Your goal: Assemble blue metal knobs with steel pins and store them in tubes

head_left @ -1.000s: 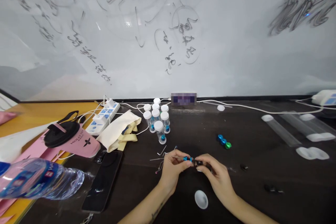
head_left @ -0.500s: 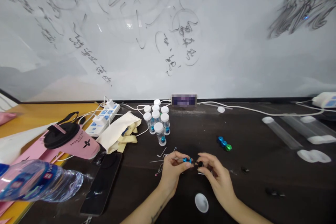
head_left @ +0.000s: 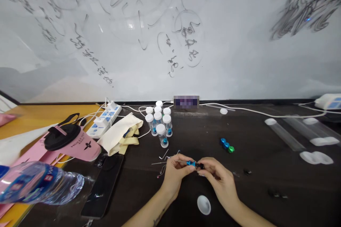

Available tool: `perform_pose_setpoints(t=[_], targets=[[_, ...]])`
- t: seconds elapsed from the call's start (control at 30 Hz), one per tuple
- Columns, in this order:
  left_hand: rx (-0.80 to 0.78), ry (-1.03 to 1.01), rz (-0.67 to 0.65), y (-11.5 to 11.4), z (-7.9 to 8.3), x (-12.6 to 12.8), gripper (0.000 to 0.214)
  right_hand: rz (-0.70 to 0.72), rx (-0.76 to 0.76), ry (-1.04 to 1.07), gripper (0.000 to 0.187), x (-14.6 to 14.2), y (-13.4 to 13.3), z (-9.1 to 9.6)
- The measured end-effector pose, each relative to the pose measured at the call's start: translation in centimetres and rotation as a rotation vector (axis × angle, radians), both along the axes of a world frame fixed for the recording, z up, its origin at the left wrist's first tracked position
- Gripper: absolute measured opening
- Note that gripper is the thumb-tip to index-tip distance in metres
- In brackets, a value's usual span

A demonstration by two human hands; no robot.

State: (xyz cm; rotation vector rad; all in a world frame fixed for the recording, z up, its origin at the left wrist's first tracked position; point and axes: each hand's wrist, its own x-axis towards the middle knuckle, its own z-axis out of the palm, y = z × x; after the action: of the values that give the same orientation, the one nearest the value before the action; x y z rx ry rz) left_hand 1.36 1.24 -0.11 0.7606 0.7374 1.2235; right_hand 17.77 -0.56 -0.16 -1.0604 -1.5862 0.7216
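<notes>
Between its thumb and fingertips, my left hand pinches a small shiny blue spool-shaped part. A small black piece is in the fingertips of my right hand, and it appears to meet the blue part end to end. Fingers hide some of both pieces. Left of my left hand lie several thin bent wires, some passing behind it. A white round cap rests on the table below my hands. Farther right is a row of blue and green metallic parts.
Several white-capped clear tubes stand behind my hands. Clear tubes and white caps lie at right, with small black pieces nearer. Leftward are a phone, pink cup, water bottle and power strip.
My two hands have come closer together. The black piece in my right hand has moved left and now appears to touch the blue part, where a gap showed before.
</notes>
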Motion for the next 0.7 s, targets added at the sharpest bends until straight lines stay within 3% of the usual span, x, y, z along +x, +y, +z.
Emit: perform_pose_setpoints(t=[0.7], targets=[[0.011,0.083,-0.009,-0.1,-0.07,-0.11,0.019,-0.007,0.07,-0.008,0.006,0.08,-0.03,0.24]])
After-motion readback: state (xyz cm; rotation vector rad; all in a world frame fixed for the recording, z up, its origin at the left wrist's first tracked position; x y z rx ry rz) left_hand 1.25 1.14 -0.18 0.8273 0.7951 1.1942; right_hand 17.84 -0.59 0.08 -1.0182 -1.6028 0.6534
